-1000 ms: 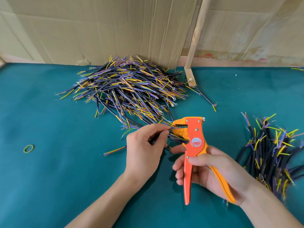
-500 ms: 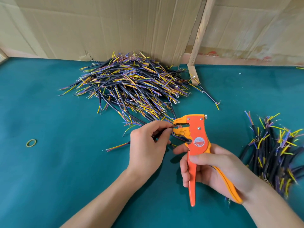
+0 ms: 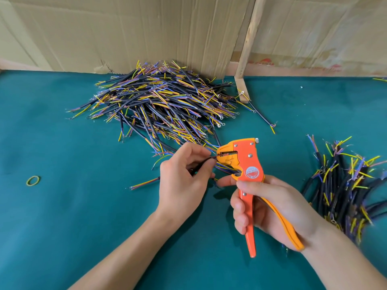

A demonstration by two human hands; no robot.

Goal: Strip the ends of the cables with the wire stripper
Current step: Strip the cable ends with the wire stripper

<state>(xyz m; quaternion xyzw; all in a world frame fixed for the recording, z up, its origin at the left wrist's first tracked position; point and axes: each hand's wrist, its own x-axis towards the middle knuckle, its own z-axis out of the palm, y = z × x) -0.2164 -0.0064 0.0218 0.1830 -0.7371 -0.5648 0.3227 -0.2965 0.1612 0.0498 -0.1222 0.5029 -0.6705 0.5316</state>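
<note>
My right hand [image 3: 270,208] grips the handles of an orange wire stripper [image 3: 248,164], its jaws pointing left above the green table [image 3: 73,216]. My left hand [image 3: 182,178] pinches a thin black cable [image 3: 211,158] between thumb and forefinger, and the cable's end sits in the stripper's jaws. A big heap of black cables with yellow, purple and blue wire ends [image 3: 159,103] lies behind my hands. A smaller heap of the same cables [image 3: 343,183] lies to the right of my right hand.
Cardboard sheets [image 3: 125,32] and a wooden post [image 3: 247,49] close off the back of the table. A yellow rubber band [image 3: 33,181] lies at the left. One loose cable [image 3: 144,183] lies left of my left hand, another [image 3: 261,116] near the post.
The camera view has shifted slightly, so everything sits lower in the picture. Both hands keep their hold, with the cable end still in the stripper's jaws.
</note>
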